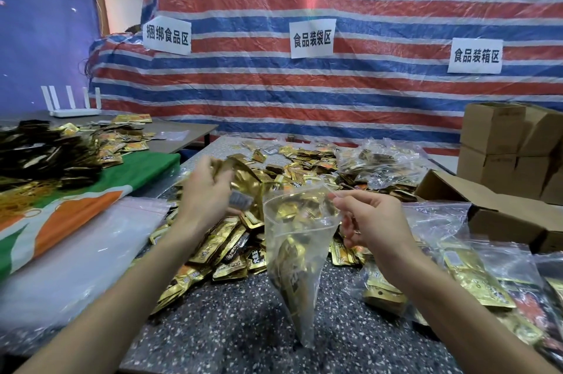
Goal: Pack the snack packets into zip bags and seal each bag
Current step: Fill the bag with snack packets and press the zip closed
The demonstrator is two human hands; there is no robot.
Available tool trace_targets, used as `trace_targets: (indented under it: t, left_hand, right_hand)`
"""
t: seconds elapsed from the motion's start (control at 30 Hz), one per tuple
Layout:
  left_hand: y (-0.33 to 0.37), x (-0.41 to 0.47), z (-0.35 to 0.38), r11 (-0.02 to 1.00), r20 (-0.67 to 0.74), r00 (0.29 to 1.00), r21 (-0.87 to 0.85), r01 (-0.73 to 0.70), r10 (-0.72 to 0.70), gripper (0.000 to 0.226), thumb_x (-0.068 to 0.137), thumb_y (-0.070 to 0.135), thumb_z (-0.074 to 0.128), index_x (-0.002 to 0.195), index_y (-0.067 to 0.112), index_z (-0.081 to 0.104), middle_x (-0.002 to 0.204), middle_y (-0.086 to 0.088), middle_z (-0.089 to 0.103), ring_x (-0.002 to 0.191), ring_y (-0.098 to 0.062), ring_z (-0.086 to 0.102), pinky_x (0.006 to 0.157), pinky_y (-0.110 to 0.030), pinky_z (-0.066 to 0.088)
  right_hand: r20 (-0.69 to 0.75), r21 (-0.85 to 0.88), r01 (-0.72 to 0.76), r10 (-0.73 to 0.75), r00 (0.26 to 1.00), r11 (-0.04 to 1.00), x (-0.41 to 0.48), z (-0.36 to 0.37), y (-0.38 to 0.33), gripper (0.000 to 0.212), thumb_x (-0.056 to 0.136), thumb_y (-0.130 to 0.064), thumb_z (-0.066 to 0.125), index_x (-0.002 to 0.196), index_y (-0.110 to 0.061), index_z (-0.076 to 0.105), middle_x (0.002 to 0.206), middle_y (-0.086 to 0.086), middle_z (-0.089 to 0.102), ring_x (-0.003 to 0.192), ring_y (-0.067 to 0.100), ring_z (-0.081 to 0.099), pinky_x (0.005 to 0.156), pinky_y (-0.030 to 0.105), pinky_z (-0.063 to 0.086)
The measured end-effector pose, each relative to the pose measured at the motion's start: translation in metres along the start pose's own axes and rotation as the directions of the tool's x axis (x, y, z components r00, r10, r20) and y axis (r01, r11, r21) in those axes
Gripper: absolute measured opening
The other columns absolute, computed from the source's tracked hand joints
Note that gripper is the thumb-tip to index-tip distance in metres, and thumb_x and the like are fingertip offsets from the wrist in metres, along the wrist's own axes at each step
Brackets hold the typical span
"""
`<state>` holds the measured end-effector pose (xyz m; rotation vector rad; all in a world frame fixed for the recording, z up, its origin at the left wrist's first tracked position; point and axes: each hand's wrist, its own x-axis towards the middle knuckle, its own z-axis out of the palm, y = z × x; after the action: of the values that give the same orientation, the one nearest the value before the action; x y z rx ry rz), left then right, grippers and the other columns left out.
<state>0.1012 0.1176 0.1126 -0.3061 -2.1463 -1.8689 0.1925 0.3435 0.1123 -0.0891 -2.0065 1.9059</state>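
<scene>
The right hand (368,221) pinches the rim of a clear zip bag (292,267) between thumb and forefinger; the bag hangs open below those fingers, its bottom corner just above the speckled table (243,337), with gold packets inside. The left hand (207,190) curls round a bunch of snack packets (240,178), just left of the bag's mouth. A pile of packets (231,248) lies under both hands. Filled bags (475,270) lie right of the right fingers, cardboard boxes (493,136) beyond. A striped tarp (335,93) with paper signs (311,38) covers the wall.
</scene>
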Motion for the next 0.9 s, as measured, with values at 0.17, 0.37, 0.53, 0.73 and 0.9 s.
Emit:
trace_targets:
  t: [0.17,0.37,0.53,0.73,0.9]
  left_hand:
    - [0.067,-0.022,-0.030,0.972,-0.056,0.976,-0.093,-0.217,0.212,0.004,0.101,0.013,0.054,0.099,0.017,0.055,0.108,-0.010,0.060,0.072,-0.018,0.074,0.048,-0.030,0.058]
    - [0.102,-0.049,-0.019,0.941,0.092,0.938,0.033,-0.337,0.333,0.003,0.097,0.009,0.059,0.098,0.012,0.058,0.103,-0.007,0.060,0.071,-0.021,0.072,0.042,-0.027,0.055]
    - [0.078,-0.051,0.022,0.939,0.270,0.933,0.183,-0.292,0.238,0.001,0.098,0.010,0.059,0.099,0.010,0.058,0.091,-0.008,0.064,0.054,-0.020,0.069,0.040,-0.026,0.054]
    - [0.038,-0.045,0.048,0.768,0.369,0.888,0.471,-0.434,0.276,0.033,0.096,0.055,0.053,0.107,0.031,0.073,0.098,0.012,0.068,0.082,-0.003,0.061,0.064,-0.020,0.045]
    - [0.012,-0.051,0.042,0.915,0.253,0.959,0.341,-0.213,0.129,0.115,0.050,0.095,0.058,0.144,0.031,0.039,0.129,0.018,0.043,0.117,-0.005,0.045,0.095,-0.029,0.040]
  right_hand:
    - [-0.009,-0.010,0.031,-0.031,0.999,0.999,-0.003,0.005,-0.005,0.013,0.093,-0.002,0.065,0.088,-0.005,0.077,0.049,-0.003,0.050,0.041,0.010,0.043,0.039,0.021,0.041]
    - [-0.016,0.000,0.072,-0.072,0.997,0.997,-0.006,0.010,-0.007,0.014,0.093,-0.007,0.067,0.084,-0.004,0.076,0.049,-0.002,0.052,0.040,0.009,0.045,0.039,0.019,0.042]
    - [-0.041,0.026,0.110,-0.109,0.993,0.994,-0.004,0.012,-0.008,0.015,0.093,-0.007,0.068,0.081,-0.007,0.078,0.049,0.001,0.053,0.042,0.013,0.048,0.042,0.023,0.044]
    - [-0.059,0.076,0.098,-0.093,0.994,0.992,0.000,0.009,-0.007,0.018,0.091,-0.002,0.067,0.106,-0.010,0.071,0.050,0.001,0.058,0.043,0.013,0.054,0.044,0.024,0.049]
    - [-0.058,0.106,0.076,-0.070,0.996,0.991,0.005,0.003,-0.003,0.029,0.094,0.002,0.060,0.115,-0.014,0.070,0.054,0.001,0.060,0.047,0.014,0.058,0.050,0.026,0.053]
